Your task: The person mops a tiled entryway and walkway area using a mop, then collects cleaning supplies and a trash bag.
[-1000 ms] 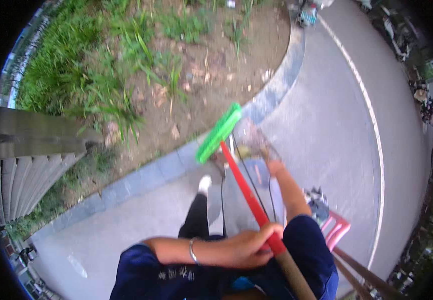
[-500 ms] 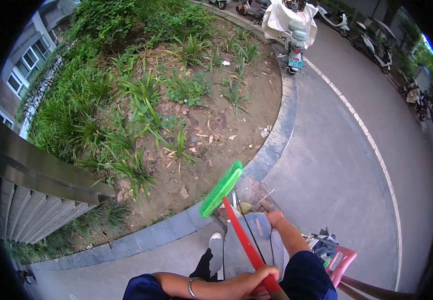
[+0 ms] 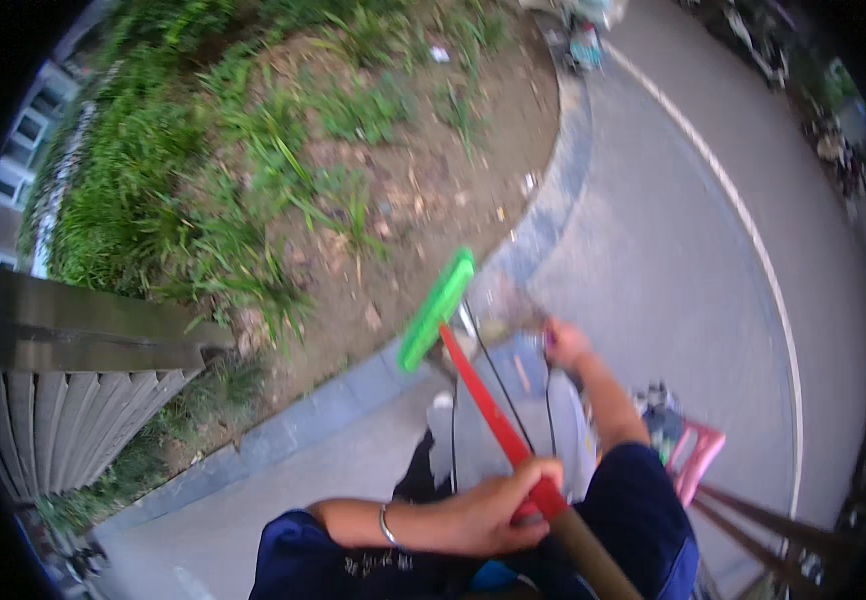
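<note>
My left hand (image 3: 518, 510) is closed around the red-and-tan handle of a broom (image 3: 488, 400), which slants up and to the left. Its green bristle head (image 3: 438, 310) appears over the kerb. Beneath the handle is a smooth grey panel-like thing (image 3: 493, 430) with thin black lines or cords; its kind is unclear. At that panel's far right corner, my right hand (image 3: 566, 345) is reached out with its fingers curled in. Something small and dark shows at the fingertips, too blurred to name. A metal band circles my left wrist.
A grey stone kerb (image 3: 303, 420) curves around a planted bed of soil and grass. Slatted metal fencing (image 3: 83, 420) stands at left. A pink plastic frame (image 3: 695, 455) is close by my right arm. Parked scooters (image 3: 585, 40) line the paved road beyond.
The whole view has tilted downward, so the bed, broom and hands sit higher in the picture. My right hand has shifted slightly at the grey panel's corner. My left hand keeps its broom grip.
</note>
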Demonstrator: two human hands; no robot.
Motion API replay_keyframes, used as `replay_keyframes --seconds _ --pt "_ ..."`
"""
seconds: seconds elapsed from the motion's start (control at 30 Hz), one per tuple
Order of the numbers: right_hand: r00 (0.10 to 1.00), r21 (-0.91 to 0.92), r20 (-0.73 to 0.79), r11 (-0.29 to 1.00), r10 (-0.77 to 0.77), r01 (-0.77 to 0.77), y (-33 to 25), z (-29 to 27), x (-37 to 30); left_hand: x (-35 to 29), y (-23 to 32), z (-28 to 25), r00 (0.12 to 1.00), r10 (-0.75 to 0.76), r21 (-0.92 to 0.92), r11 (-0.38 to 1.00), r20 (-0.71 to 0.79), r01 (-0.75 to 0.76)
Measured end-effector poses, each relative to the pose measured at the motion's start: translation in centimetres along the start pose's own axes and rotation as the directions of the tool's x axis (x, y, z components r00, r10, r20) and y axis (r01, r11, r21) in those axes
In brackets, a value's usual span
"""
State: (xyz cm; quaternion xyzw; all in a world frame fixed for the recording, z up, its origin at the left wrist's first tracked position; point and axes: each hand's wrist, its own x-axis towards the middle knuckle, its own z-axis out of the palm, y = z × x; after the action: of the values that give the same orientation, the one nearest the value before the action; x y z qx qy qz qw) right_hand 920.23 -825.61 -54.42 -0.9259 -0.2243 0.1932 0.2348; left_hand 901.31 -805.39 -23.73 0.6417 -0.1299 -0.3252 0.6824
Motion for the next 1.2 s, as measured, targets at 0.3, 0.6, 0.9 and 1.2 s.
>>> replay_keyframes --seconds 0.3,0.6,0.9,1.2 --pt "0.986 0.463 -0.009 0.874 0.167 -0.144 -1.5 -5.1 -4.1 -1.0 -1.3 1.1 0.986 0.078 -0.133 0.986 -0.148 -0.098" --pt "0.732 0.776 -0.309 0.606 0.607 -0.175 -3.9 -8.1 -17.0 3.0 -5.9 -3.0 0.894 0.015 -0.265 0.953 -0.449 -0.149" --pt "0.58 0.854 -0.203 0.432 0.789 -0.289 -6.8 -8.4 -31.9 5.3 -10.9 -6.3 0.765 -0.163 -0.338 0.938 -0.622 -0.074" --pt "0.347 0.834 -0.279 0.405 0.895 -0.375 -5.4 0.2 -31.6 4.5 -10.8 -7.9 0.755 -0.082 -0.273 0.953 -0.65 -0.131"
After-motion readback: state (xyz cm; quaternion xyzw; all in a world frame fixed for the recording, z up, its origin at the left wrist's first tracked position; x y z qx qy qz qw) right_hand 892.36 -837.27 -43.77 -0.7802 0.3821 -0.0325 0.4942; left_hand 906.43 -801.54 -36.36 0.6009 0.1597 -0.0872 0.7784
